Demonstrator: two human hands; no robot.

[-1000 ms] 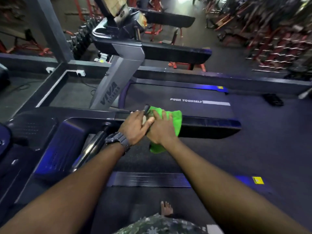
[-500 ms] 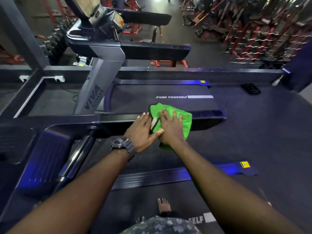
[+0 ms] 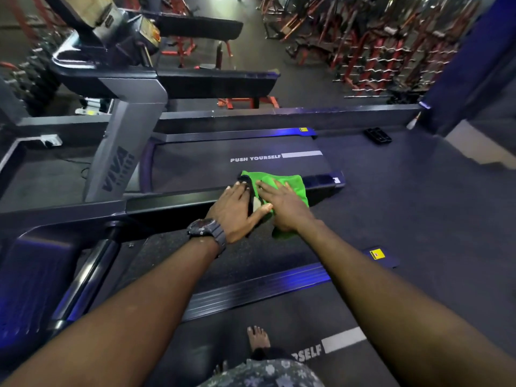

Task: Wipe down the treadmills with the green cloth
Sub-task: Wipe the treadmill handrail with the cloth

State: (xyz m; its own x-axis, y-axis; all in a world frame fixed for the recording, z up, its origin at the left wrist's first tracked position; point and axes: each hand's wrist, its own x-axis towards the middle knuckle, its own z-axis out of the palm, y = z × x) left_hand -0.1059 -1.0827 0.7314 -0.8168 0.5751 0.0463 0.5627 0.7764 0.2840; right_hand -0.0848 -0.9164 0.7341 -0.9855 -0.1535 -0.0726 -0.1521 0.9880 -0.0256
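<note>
Green cloth (image 3: pixel 282 185) sits mid-frame, draped over the near treadmill's handrail (image 3: pixel 173 201), just below the "PUSH YOURSELF" belt (image 3: pixel 223 169) of the next machine. Right hand (image 3: pixel 282 205) lies flat on it, fingers straight, pressing not gripping. Left hand (image 3: pixel 236 209) also flat, fingers extended, pressing the cloth's left edge beside a dark object I can't identify.

Risks: nothing pinches the cloth, so a fast stroke could let it slide out or bunch under the palms; the lower flap (image 3: pixel 279 233) hangs free off the rail and could drag the cloth off toward the deck.

Rail's long axis runs left to right across the frame, free end pointing right; cloth spread roughly along it
</note>
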